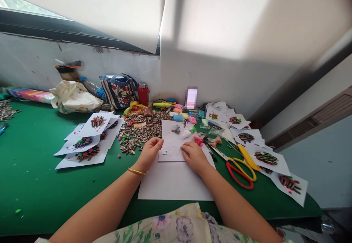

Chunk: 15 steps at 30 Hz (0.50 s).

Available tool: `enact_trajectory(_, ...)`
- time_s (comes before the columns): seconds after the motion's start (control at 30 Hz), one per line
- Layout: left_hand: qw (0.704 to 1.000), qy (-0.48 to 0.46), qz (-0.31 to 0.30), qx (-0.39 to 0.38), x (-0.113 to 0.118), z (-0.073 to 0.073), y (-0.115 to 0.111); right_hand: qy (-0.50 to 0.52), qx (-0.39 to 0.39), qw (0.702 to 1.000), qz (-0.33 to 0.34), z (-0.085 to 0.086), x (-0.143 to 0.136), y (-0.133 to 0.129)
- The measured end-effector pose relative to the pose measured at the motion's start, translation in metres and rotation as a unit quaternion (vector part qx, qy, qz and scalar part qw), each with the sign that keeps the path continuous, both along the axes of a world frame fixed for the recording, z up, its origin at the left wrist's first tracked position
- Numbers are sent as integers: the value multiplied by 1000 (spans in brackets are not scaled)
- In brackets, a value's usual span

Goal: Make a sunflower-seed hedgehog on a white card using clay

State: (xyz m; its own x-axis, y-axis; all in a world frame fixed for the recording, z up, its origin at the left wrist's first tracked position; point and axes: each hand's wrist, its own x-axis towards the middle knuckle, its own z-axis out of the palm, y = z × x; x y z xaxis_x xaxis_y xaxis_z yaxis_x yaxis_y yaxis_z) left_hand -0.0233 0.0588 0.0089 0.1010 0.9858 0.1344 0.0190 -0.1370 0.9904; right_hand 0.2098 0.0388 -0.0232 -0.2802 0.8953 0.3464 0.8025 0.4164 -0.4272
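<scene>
A small white card (168, 158) with an outline drawing and one dark eye dot lies over a larger white sheet (176, 184). At the card's left edge is my left hand (152, 150), thumb and fingers pressed together; whatever they may hold is too small to make out. My right hand (194, 155) rests on the card's right side, fingers loosely bent and slightly apart, tips beside the drawing. A grey lump of clay (176, 129) sits on the card's upper part. Pink clay (198, 140) lies just beyond my right hand.
Sunflower seeds (140, 131) are heaped left of the card. Seed-decorated cards are stacked at left (90, 151) and right (266, 158). Scissors (236, 166) with red and yellow handles lie at right. A red bottle (143, 94), a striped bag (119, 91) and a phone (191, 98) stand behind.
</scene>
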Motion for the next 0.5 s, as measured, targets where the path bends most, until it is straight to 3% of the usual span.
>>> enact_trajectory(0.17, 1000, -5, -10, -25, 1, 1, -1, 2, -2, 1000, 0, -1, 0, 1)
enact_trajectory(0.5, 1000, 13, 10, 4, -1, 4, -2, -2, 0, 1000, -4, -1, 0, 1)
